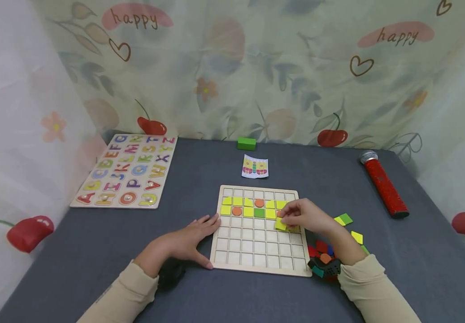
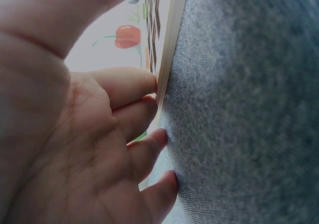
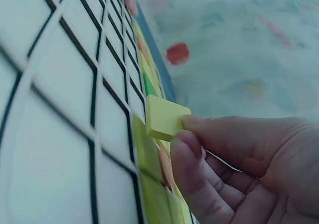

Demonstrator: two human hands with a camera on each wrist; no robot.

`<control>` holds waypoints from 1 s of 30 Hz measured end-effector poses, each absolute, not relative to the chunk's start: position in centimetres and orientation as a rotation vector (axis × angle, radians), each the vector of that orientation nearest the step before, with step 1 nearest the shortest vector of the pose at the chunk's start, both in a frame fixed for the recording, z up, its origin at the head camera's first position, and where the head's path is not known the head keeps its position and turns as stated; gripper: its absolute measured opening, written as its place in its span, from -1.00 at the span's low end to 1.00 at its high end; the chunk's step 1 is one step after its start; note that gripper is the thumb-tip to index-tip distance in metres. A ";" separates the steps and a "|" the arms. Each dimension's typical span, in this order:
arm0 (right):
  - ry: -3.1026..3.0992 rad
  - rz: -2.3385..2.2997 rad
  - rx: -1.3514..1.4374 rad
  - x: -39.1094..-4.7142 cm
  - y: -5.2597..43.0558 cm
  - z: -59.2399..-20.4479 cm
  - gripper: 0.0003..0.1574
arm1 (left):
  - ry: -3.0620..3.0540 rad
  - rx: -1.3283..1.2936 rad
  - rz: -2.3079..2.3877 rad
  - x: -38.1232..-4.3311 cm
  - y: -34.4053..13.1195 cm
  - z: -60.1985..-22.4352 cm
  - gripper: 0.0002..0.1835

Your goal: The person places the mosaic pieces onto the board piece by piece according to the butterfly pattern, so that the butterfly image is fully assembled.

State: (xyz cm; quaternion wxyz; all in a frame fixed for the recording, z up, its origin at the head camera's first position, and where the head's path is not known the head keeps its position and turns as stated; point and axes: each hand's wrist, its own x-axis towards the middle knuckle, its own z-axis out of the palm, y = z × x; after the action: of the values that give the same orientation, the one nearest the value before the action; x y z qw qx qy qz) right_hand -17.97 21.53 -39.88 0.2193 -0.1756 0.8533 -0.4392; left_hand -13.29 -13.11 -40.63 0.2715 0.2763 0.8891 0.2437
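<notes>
A wooden grid board (image 1: pixel 252 246) lies on the dark table, its upper rows filled with yellow tiles, orange round pieces (image 1: pixel 259 203) and a green square (image 1: pixel 259 213). My right hand (image 1: pixel 306 217) is over the board's right side. Between thumb and fingertips it pinches a yellow square tile (image 3: pixel 167 115), tilted just above the cells. My left hand (image 1: pixel 185 241) rests along the left edge of the board, fingers extended and thumb spread toward the lower corner. In the left wrist view, its fingertips (image 2: pixel 147 82) touch the wooden rim (image 2: pixel 172 45).
Loose yellow and green tiles (image 1: pixel 356 237) lie right of the board, partly behind my right forearm, with red and other pieces (image 1: pixel 322 246) near the wrist. Beyond the board are a butterfly pattern card (image 1: pixel 255 166) and a green block (image 1: pixel 246 143). An alphabet board (image 1: pixel 125 172) and red microphone (image 1: pixel 385 186) flank them.
</notes>
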 end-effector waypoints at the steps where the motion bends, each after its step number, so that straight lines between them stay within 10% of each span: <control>1: 2.358 -1.215 -0.506 -18.1 21.2 -40.0 -0.74 | 2.391 0.746 0.655 -13.3 -13.1 -40.6 0.15; 18: 2.625 -1.046 -0.526 -17.8 19.0 -40.8 -0.92 | 2.381 0.741 0.678 -13.2 -13.0 -40.3 0.14; 30: 2.692 -1.181 -0.183 -17.3 28.9 -39.7 -0.58 | 2.386 0.734 0.665 -13.2 -13.0 -40.4 0.14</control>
State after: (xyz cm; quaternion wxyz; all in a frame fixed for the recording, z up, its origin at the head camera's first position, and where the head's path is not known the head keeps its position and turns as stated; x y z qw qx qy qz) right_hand -17.29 28.93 -39.69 0.0979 -0.0620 0.9097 -0.3989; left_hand -13.17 -13.05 -40.40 0.2756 0.2732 0.8878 0.2474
